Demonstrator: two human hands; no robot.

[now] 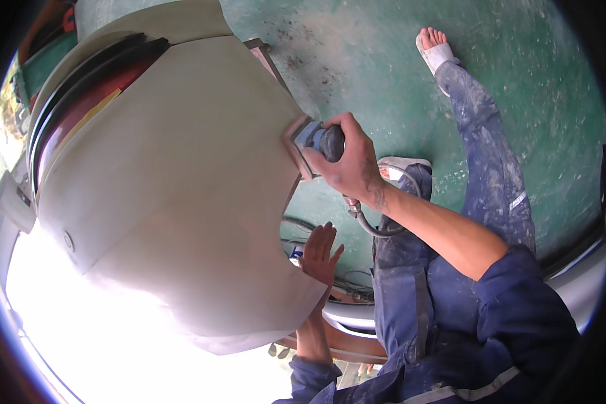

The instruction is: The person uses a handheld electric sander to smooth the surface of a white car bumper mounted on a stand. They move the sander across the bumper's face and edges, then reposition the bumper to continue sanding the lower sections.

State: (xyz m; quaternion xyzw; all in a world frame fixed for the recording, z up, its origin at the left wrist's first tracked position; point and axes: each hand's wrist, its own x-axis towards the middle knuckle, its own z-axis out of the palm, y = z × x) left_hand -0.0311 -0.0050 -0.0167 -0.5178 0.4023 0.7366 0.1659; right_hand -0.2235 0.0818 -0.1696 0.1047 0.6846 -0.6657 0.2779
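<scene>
We hold a small power sander [314,141] in our right hand [347,165], the fingers wrapped tight over its dark rounded top. Its flat pad presses against the right-hand edge of a large pale, primer-coated body panel [175,195] that fills the left and middle of the view. A grey hose [370,227] leaves the sander below our wrist and loops down past our forearm.

Our left hand [320,254] lies flat and spread, fingers extended, palm against the panel's lower right edge, well below the sander. Between the two hands the panel's edge runs free, with a stretch of bare rim showing.

At the upper left the panel meets dark curved trim and a dark red painted surface [81,101]. The lower left is washed out by glare, so we cannot tell what lies there.

To the right of the panel the green floor [384,60] is dusty and open. Our legs in dust-marked blue work trousers [485,155] stretch across it, one foot in a white sandal [434,47] near the top of the view. A tangle of thin cables [350,283] lies on the floor near our left hand, beside a grey curved part [357,316].
</scene>
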